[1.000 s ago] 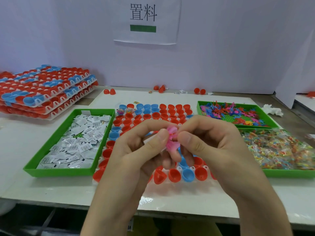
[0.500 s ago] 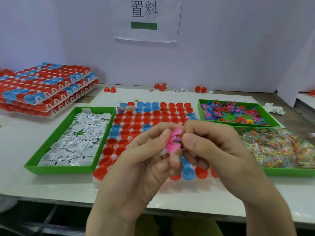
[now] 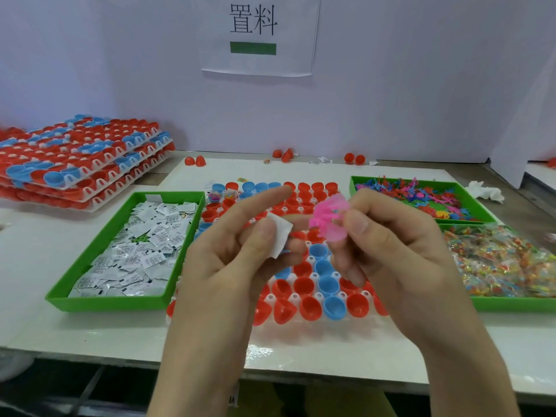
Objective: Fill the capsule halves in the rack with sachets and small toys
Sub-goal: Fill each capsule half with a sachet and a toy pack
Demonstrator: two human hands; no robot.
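A white rack (image 3: 313,322) of red and blue capsule halves lies on the table in front of me. Above it, my left hand (image 3: 228,266) pinches a small white sachet (image 3: 279,236) between thumb and fingers, with the index finger stretched out. My right hand (image 3: 391,251) pinches a pink plastic toy (image 3: 329,216) just to the right of the sachet. The two hands are slightly apart. Most halves near me look unfilled; a few at the rack's far left corner hold small items.
A green tray of white sachets (image 3: 120,254) sits left of the rack. On the right are a green tray of coloured toys (image 3: 421,200) and a green tray of candy packets (image 3: 496,263). Stacked filled racks (image 3: 78,164) stand at far left. Loose red halves (image 3: 195,161) lie by the wall.
My hands were pressed together around the pink toy; now they have drawn apart, the right one keeping the toy and the left one showing the white sachet.
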